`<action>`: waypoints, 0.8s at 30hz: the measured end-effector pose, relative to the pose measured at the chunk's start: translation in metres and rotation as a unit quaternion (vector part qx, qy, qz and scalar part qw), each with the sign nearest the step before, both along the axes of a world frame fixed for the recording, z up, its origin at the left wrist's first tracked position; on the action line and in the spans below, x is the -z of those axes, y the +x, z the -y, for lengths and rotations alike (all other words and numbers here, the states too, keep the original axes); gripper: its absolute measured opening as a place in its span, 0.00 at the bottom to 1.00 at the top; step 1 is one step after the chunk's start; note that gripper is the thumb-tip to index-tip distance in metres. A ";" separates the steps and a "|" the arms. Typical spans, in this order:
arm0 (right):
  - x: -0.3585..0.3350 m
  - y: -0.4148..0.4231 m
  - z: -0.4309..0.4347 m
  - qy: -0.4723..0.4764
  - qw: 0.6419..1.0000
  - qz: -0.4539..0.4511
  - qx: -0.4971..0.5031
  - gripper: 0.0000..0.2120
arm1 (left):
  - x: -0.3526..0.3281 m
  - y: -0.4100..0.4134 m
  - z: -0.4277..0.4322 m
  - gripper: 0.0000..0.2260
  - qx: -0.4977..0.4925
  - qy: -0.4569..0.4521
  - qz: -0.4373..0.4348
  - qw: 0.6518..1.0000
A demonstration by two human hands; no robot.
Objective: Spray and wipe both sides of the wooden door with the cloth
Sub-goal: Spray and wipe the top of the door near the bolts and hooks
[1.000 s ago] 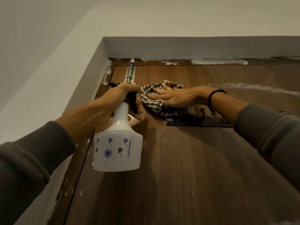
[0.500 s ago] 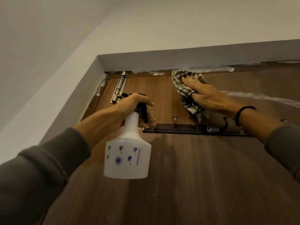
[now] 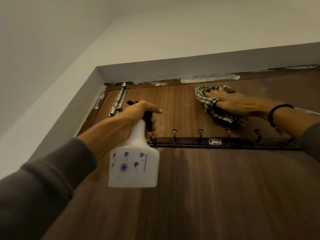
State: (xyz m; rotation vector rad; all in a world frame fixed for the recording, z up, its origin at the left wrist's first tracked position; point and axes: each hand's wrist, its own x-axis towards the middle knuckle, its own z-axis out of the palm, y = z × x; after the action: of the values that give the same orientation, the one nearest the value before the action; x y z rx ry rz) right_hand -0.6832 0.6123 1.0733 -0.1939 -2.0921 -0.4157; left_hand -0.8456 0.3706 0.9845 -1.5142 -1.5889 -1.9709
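Wiping the top band of the dark brown wooden door [image 3: 207, 187], upper right of the frame. Pressing the black-and-white checked cloth [image 3: 218, 113] flat to the wood with the right hand [image 3: 237, 104], fingers laid nearly straight on top. Gripping the white plastic spray bottle with blue flower print [image 3: 134, 168] at centre with the left hand [image 3: 131, 118], fingers curled round neck and trigger. Best done with even pressure and overlapping sweeps along the grain, kept above the dark metal hook rail [image 3: 225, 143] to avoid snagging. Only 1 side in view; the other probably still to do.
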 end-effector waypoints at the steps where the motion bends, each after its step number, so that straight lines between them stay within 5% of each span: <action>1: 0.001 -0.006 -0.001 0.008 0.998 0.029 0.047 0.37 | -0.001 -0.006 0.012 0.09 -0.004 0.013 0.001 1.000; 6: -0.010 -0.037 0.024 0.008 0.995 0.074 0.067 0.58 | -0.010 -0.021 0.057 0.12 -0.033 0.001 -0.002 0.999; 11: 0.013 -0.092 0.092 -0.002 0.998 0.067 -0.004 0.37 | -0.012 -0.032 0.076 0.14 -0.082 -0.018 -0.026 0.996; 17: 0.007 -0.146 0.128 0.155 0.971 0.183 -0.011 0.24 | -0.006 -0.041 0.076 0.13 -0.094 -0.010 -0.010 0.996; 24: -0.003 -0.112 0.104 0.121 0.963 0.232 -0.063 0.17 | -0.006 -0.045 0.062 0.13 -0.086 -0.035 -0.013 0.996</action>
State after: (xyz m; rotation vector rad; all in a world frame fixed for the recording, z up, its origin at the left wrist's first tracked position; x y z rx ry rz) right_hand -0.7954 0.5085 1.0760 0.2000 -2.4662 -0.6862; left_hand -0.8906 0.3082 0.9902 -1.3701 -1.7305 -1.8157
